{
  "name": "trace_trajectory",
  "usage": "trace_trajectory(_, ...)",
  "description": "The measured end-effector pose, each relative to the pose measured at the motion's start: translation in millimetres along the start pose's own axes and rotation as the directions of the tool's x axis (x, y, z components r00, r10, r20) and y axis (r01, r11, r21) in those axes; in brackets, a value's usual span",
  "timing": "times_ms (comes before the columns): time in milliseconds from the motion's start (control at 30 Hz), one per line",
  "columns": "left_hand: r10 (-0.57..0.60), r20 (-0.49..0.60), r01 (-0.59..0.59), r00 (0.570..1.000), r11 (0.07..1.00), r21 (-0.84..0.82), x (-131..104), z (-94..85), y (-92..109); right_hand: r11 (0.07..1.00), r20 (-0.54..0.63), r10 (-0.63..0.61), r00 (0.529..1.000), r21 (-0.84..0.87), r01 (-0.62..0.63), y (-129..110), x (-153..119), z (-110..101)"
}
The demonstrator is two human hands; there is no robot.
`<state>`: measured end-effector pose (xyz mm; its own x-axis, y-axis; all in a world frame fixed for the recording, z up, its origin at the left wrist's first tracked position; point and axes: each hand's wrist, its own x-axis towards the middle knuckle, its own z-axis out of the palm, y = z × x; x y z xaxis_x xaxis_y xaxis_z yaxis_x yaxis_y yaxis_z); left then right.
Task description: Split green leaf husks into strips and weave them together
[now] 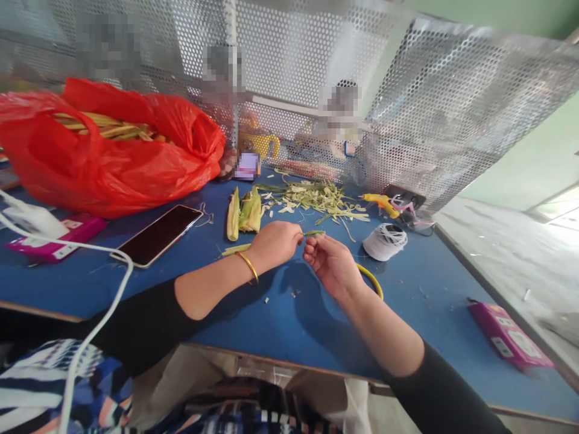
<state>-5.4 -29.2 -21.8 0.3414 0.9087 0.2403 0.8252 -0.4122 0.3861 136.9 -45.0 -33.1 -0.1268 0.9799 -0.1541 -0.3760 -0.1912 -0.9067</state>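
Observation:
Over the middle of the blue table, my left hand (277, 242) and my right hand (333, 263) are close together, fingers pinched. A short, thin green strip of plant leaf (313, 233) spans the gap between them, and each hand grips one end. Below my right wrist a yellow hoop (374, 281) lies partly hidden. Just beyond my left hand are pale green husk pieces (250, 211). Past both hands spreads a loose pile of green shreds (319, 198). A spool of white thread (385, 242) stands right of my right hand.
At left sits a red plastic bag (122, 178) of dry strips. A phone (158, 235) and pink packet (85, 232) lie before it, crossed by a white cable (127, 271). A yellow tool (382, 203) and another pink packet (509, 333) are right. A perforated screen (298, 66) stands behind; people sit beyond.

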Motion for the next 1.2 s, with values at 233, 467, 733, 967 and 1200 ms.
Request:
trace_trajectory(233,0.099,0.122,-0.13,0.988,0.953,0.273,-5.2,-0.5,3.9,0.689,0.172,-0.358,0.918,-0.615,0.384,2.9,5.3,-5.9)
trace_trajectory(467,0.374,0.242,-0.427,0.895,0.875,0.226,-2.6,-5.6,-2.4,0.734,0.281,-0.169,0.945,-0.604,0.311,-19.3,7.8,-15.3)
trace_trajectory(733,0.404,0.192,-0.231,0.894,0.785,-0.575,-1.1,-17.3,-6.8,0.967,0.413,0.189,0.891,-0.234,-0.096,-45.2,5.4,-23.3)
trace_trajectory(967,0.051,0.314,0.266,0.948,0.418,-0.869,-2.9,-13.4,4.8,0.973,0.309,0.219,0.925,0.001,-0.231,-30.9,13.5,-18.5)
trace_trajectory(1200,-0.093,0.535,0.542,0.84,0.066,-0.838,2.3,-7.5,-0.2,0.996,0.143,0.078,0.987,0.04,-0.084,-14.8,12.3,-11.5)
